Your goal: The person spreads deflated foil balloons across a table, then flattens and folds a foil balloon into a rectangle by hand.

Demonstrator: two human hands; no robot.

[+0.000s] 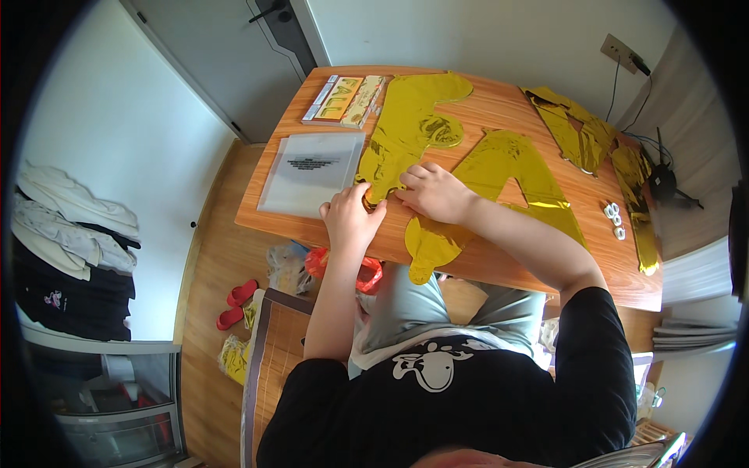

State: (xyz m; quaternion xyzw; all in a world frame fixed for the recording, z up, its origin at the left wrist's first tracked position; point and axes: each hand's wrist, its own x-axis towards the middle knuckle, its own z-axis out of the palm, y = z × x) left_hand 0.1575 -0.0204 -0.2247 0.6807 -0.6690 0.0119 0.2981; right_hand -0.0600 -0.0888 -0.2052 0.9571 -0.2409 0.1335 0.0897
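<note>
A flat gold letter-shaped foil balloon (399,117) stretches from the table's back edge toward me, uninflated and lightly wrinkled. My left hand (351,217) is curled around its near left corner, thumb and fingers pinching the foil. Across from it, my right hand (433,191) has its fingers bent down onto the balloon's near right edge. What lies under the right fingers is partly hidden. A second gold foil balloon (511,160), shaped with two legs, lies under and beyond my right forearm. Its rounded near end (429,248) hangs at the table's front edge.
Left of the balloon are a frosted plastic sleeve (308,175) and a flat printed box (342,100). Crumpled gold foil pieces (576,136) and small white ribbon rolls (614,218) lie at right. A black device with cables (663,183) stands by the wall. A red bag (367,274) hangs below the edge.
</note>
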